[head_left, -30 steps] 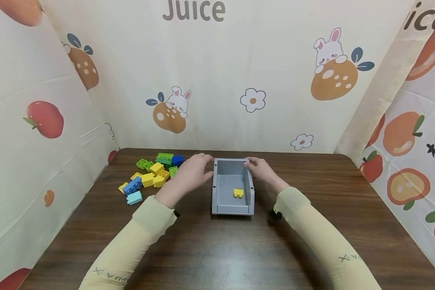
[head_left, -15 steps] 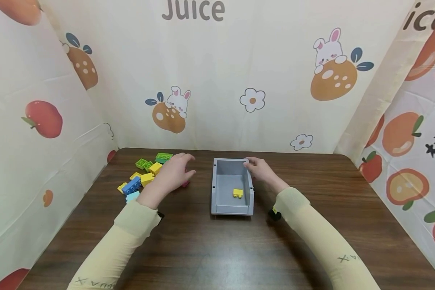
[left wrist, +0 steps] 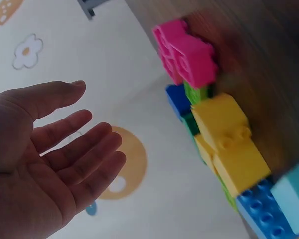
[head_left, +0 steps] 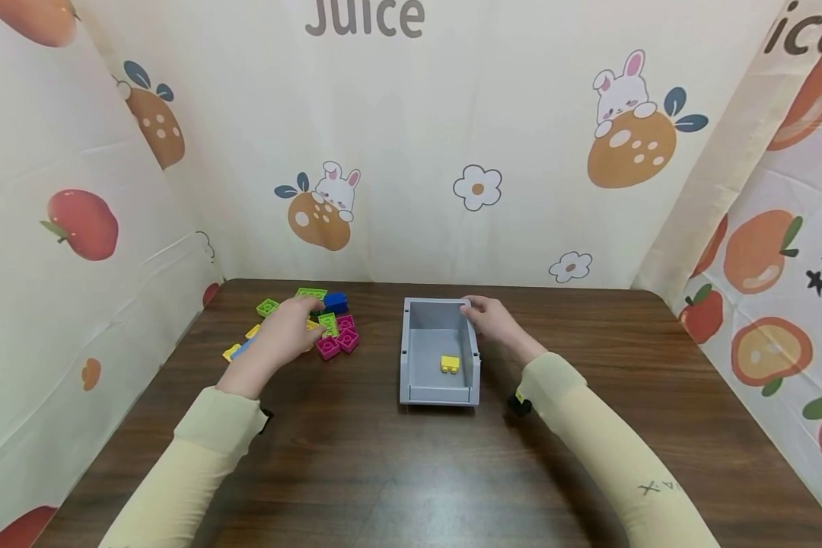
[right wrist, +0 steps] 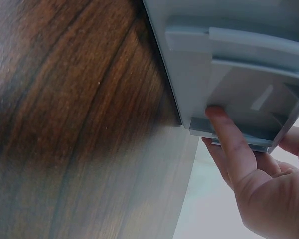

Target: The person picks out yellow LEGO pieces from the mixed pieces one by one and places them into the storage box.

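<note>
My left hand hovers over a pile of toy building bricks at the left, its fingers loosely bent and nothing held. In the left wrist view that hand is apart from magenta bricks, yellow bricks, a blue brick and a light blue brick. At the far right corner of a grey storage bin, my right hand grips the wall, thumb at the rim. A forefinger lies along the bin's outer side in the right wrist view. One yellow brick sits inside the bin.
The brown wooden table carries the bin near its middle. Magenta bricks and a dark blue brick lie at the pile's right side. A printed curtain stands behind the table's back edge.
My left hand has moved left from beside the bin to over the brick pile, uncovering the magenta bricks. The right hand and the bin have stayed in place.
</note>
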The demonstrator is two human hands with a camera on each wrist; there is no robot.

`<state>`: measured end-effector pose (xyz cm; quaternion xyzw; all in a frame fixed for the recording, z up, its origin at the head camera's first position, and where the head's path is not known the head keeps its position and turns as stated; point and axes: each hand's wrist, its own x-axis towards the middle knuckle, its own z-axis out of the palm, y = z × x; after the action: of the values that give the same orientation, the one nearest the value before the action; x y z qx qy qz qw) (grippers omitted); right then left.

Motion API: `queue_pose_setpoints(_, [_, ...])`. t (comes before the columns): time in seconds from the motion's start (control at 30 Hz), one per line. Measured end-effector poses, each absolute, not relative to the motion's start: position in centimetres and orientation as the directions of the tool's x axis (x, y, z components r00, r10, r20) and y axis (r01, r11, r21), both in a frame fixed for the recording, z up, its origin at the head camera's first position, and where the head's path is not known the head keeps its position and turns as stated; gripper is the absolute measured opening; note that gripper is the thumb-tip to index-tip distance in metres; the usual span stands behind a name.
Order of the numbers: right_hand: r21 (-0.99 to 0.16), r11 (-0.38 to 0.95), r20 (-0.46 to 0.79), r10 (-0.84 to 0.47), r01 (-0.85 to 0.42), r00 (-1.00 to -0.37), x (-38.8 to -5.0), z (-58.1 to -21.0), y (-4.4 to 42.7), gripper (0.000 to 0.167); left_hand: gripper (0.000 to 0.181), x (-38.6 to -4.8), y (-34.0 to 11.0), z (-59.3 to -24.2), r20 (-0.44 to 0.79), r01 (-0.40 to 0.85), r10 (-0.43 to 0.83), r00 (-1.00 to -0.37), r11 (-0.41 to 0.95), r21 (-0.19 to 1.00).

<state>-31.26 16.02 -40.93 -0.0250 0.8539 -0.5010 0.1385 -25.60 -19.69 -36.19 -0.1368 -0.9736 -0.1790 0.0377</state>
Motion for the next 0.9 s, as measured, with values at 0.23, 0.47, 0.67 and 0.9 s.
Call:
queue_pose_setpoints(0.23, [-0.863,0.497,-0.208,-0.184,0.091,-0.961,-31.1,-40.9,16.1,0.049,0.043,-25.4,-21.6,-37.0,0.066,0.223,0.213,-0.975,0.918,0.327])
queue_pose_setpoints(0.47, [-0.866,0.493,-0.203,-0.198,0.082,-0.959,-31.1,-40.9,16.1,0.048,0.041,-25.7,-22.9,-38.1,0.043,0.211,0.209,-0.977,0.926,0.312])
queue_pose_setpoints(0.67, [-0.875,0.477,-0.207,-0.2,0.089,-0.958,-31.2,-40.9,16.1,0.048,0.04,-26.3,-23.5,-39.1,0.035,0.214,0.214,-0.976,0.924,0.318])
queue_pose_setpoints(0.9, [-0.88,0.464,-0.213,-0.203,0.098,-0.956,-31.4,-41.1,16.1,0.048,0.039,-27.1,-23.6,-40.0,-0.025,0.195,0.215,-0.976,0.923,0.331])
